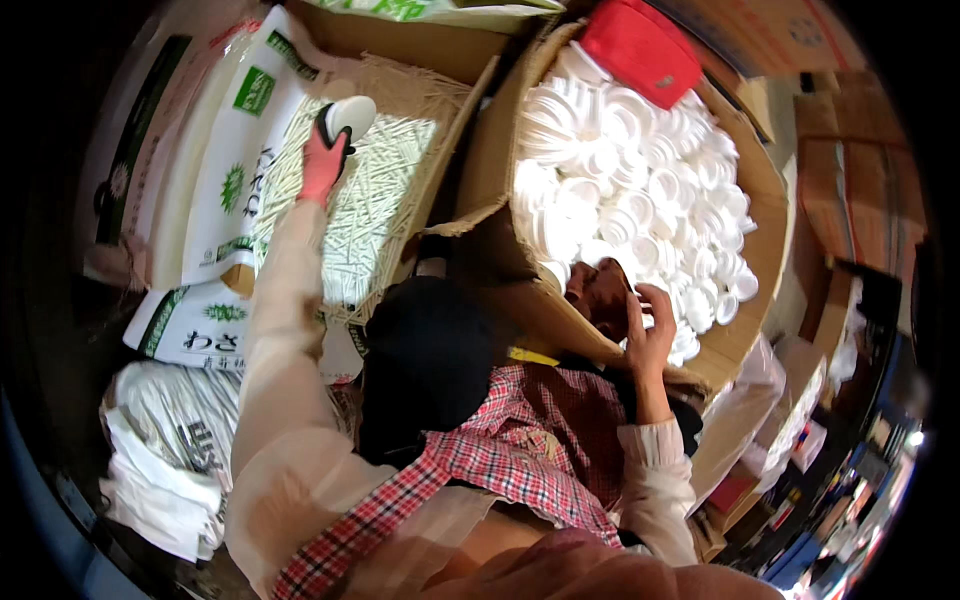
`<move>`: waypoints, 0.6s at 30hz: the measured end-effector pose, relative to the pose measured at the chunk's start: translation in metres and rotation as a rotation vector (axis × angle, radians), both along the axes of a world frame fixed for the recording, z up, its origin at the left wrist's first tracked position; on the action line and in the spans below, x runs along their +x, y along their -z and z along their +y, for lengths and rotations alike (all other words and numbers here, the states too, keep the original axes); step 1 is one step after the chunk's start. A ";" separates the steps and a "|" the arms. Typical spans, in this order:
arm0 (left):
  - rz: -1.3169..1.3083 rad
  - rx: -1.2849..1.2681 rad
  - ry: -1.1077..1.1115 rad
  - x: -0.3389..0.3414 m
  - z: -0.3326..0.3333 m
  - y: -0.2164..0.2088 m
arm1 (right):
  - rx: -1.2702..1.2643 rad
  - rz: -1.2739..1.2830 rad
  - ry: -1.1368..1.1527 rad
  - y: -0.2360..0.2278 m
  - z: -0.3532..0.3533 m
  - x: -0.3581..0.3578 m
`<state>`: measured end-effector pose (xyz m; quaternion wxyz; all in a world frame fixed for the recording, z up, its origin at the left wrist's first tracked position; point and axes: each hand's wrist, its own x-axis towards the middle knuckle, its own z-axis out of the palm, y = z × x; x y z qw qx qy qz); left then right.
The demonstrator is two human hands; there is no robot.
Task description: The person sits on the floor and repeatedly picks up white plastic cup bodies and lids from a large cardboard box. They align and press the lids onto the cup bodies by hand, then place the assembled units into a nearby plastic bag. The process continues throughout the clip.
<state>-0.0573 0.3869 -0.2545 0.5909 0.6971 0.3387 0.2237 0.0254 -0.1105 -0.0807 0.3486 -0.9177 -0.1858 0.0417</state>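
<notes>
My left hand (325,160), in a red glove with black on the fingers, is closed on a white round lid (354,117). It is over a carton of pale green thin sticks (385,190), at the far left. My right hand (651,325) is bare, its fingers curled at a crumpled reddish-brown cloth-like piece (605,298). That piece lies at the near edge of a big cardboard carton (490,160) heaped with white round lids (650,190); whether it is a glove I cannot tell. A red pouch-like thing (643,50) rests on the lids' far side.
White printed bags (225,180) line the left carton, and a bundle of white plastic bags (170,450) lies below. A black rounded shape (425,360) and my red plaid apron (530,440) fill the near middle. Stacked cardboard boxes (860,190) stand at the right.
</notes>
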 end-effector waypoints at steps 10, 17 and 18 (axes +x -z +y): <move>-0.429 0.095 0.559 0.067 -0.083 -0.132 | -0.109 0.054 0.034 -0.001 -0.008 -0.004; 0.514 0.603 0.019 0.071 0.107 0.060 | -0.129 0.273 0.047 0.007 -0.007 0.003; 0.635 0.602 0.037 0.071 0.123 0.072 | -0.117 0.288 0.055 0.007 -0.007 0.003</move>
